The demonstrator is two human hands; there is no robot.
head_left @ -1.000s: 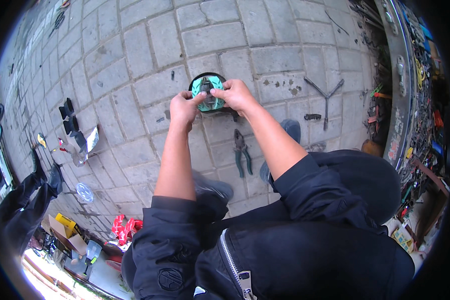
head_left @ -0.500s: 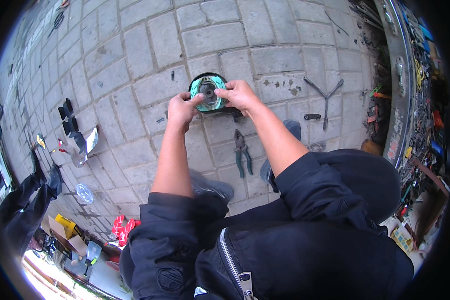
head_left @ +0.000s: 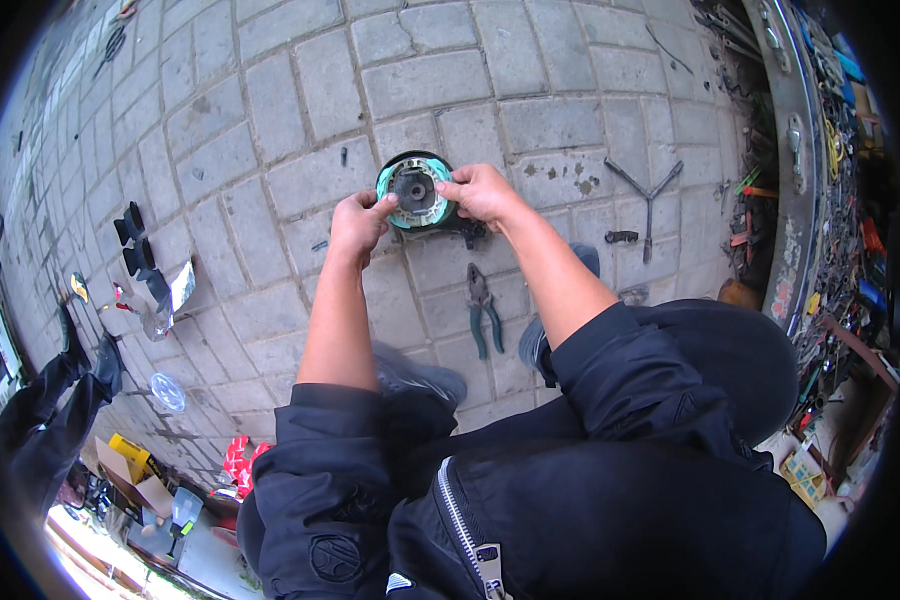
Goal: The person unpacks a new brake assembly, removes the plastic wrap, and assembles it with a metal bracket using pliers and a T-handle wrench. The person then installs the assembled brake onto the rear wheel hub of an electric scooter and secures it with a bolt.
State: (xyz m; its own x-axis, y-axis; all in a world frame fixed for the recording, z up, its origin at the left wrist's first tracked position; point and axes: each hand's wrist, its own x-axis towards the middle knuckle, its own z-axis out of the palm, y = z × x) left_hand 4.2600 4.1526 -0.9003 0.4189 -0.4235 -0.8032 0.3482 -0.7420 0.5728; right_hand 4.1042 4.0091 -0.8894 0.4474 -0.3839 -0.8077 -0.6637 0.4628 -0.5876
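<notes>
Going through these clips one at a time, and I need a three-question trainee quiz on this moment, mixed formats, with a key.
1. True or false: the pliers lie on the paving with their handles pointing away from the person.

2. Fill in the blank: the Y-shaped tool lies to the ____ of the pliers, as the person sees it.

3. Multiple choice: the left hand and right hand are both on:
A) the pliers
B) the round turquoise-and-black part
C) the Y-shaped tool

Key:
1. False; the handles point toward the person.
2. right
3. B
</notes>
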